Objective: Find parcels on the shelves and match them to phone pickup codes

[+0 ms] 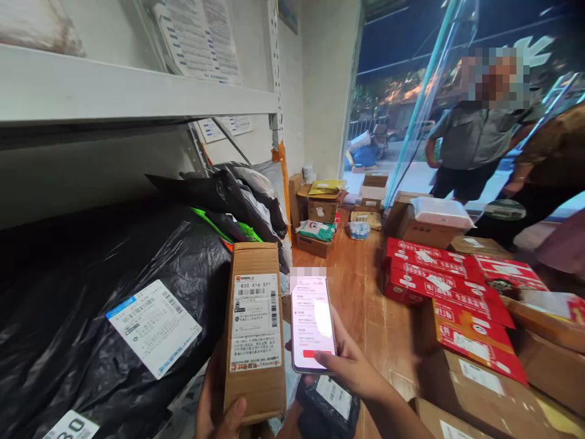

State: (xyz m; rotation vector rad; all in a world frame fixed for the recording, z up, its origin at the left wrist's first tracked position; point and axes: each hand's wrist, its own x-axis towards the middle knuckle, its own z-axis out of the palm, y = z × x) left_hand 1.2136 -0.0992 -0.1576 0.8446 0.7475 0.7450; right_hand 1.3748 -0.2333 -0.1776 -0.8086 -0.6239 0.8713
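A narrow brown cardboard box (256,390) with a white printed label stands upright in my left hand (219,402), whose thumb presses on its lower front. To its right, my right hand (354,360) holds a phone (313,323) with its lit screen facing me. The right thumb rests near a red bar low on the screen. Below the phone lies a black wrapped parcel (331,402) with a white label. Left of the box is a large black plastic package (105,292) with a white and blue label.
White shelving (137,91) spans the upper left, with bagged parcels beneath. Red cartons (425,274) and brown boxes (489,390) cover the floor at right. More parcels (320,213) sit by the wall. A person (475,140) stands near the glass; another leans in at far right.
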